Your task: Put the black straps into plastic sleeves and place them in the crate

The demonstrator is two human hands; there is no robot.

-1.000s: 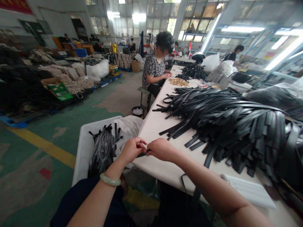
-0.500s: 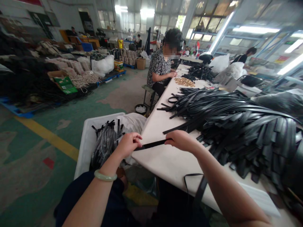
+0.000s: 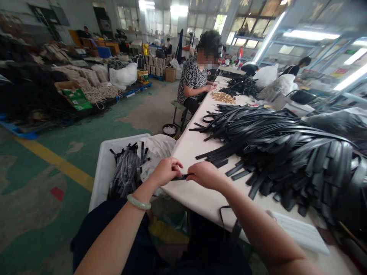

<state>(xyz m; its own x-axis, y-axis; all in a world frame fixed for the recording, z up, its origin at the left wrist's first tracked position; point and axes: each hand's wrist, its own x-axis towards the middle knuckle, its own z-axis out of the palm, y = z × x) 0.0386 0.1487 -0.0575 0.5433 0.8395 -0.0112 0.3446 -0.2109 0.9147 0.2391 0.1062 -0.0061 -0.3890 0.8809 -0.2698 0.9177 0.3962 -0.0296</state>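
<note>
Between my two hands a short stretch of black strap (image 3: 181, 177) shows, over the near left corner of the pale table (image 3: 200, 202). My left hand (image 3: 168, 170), with a pale green bangle (image 3: 139, 202) on its wrist, is closed on one part of the strap. Close beside it, my right hand (image 3: 202, 174) pinches the strap between thumb and fingers. To the right lies a big heap of black straps (image 3: 275, 141), their ends hanging toward me. Another thin black strap (image 3: 222, 215) droops over the table's front edge, partly behind my right forearm.
A white bin (image 3: 99, 172) holding bundled black and grey straps (image 3: 126, 168) stands left of the table. Farther along the table sits a co-worker (image 3: 195, 82) near a pile of gold-coloured pieces (image 3: 223, 97). A white ridged block (image 3: 301, 231) lies under my right forearm's side.
My right hand has moved left and my left hand slightly right, so they are closer together and less strap shows between them. The view has shifted slightly.
</note>
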